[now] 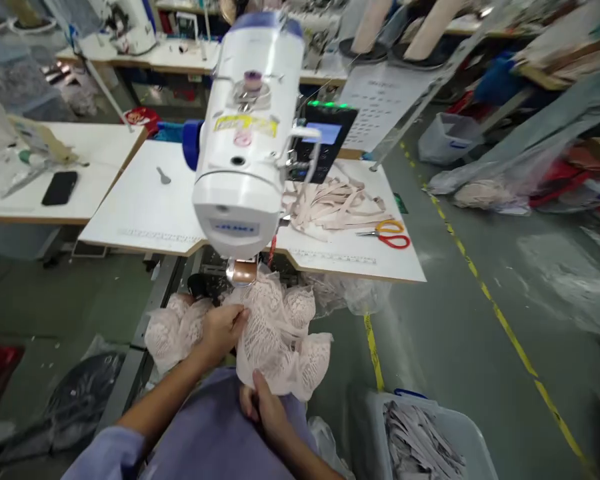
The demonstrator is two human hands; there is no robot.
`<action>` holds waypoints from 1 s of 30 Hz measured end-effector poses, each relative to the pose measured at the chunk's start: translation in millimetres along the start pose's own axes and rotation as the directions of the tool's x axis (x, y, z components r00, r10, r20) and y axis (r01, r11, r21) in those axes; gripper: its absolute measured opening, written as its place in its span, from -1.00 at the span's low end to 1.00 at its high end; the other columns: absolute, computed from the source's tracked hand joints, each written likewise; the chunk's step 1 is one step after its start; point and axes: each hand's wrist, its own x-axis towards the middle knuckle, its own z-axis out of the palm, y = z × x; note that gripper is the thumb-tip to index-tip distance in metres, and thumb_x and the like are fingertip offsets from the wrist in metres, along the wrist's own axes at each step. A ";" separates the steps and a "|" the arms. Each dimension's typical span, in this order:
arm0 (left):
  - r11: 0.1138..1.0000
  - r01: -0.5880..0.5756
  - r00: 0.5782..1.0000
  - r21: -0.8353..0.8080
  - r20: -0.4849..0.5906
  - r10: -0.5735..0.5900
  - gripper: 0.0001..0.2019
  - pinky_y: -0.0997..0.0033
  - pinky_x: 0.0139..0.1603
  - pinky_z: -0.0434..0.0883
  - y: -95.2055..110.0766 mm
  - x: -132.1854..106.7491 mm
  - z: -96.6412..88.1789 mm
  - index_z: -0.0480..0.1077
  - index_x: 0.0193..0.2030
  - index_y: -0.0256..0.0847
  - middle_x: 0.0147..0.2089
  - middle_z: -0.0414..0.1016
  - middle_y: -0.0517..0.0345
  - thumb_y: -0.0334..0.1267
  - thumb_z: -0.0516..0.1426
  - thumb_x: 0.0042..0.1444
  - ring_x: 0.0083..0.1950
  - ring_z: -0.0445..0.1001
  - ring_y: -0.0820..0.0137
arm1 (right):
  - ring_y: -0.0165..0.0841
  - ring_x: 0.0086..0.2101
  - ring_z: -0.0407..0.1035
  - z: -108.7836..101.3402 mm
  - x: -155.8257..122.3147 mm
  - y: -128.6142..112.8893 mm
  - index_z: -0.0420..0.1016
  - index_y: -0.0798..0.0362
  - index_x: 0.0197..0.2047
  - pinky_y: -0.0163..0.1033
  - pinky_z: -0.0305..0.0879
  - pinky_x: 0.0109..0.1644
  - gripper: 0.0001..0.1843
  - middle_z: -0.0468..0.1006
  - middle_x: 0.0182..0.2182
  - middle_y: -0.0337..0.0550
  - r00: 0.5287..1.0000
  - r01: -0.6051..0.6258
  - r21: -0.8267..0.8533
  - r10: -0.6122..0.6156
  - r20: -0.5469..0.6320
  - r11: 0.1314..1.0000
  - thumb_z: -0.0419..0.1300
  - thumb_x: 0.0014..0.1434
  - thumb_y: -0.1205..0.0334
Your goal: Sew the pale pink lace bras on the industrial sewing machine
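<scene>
A pale pink lace bra (273,333) hangs in front of the white sewing machine (245,153), its upper part close under the machine head. My left hand (225,330) pinches its left edge, fingers closed on the lace. Lower down, my right hand (267,403) grips the bottom edge, thumb on top and fingers curled beneath. Left of my left hand lies another bundle of lace cups (175,330); whether it joins the held piece I cannot tell. The needle area is hidden behind the machine head and the lace.
On the white table lie beige fabric strips (335,200), scissors with orange and red handles (390,235) and a small grey tool (163,176). A black phone (60,188) rests on the left table. A plastic bin (460,427) of grey strips stands at lower right.
</scene>
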 end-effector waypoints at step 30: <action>0.974 0.066 0.995 -0.215 0.082 -0.050 -0.80 0.49 -0.43 0.14 19.0 86.0 -82.2 0.34 -0.40 -0.23 -0.56 0.17 0.31 -0.16 0.17 0.15 -0.47 0.18 0.49 | -0.24 -0.25 0.52 -119.7 137.7 -146.3 0.48 0.00 -0.16 -0.18 0.37 -0.12 -0.64 0.64 -0.32 -0.17 0.877 0.257 -0.428 -0.395 -0.274 0.867 0.38 0.14 -0.07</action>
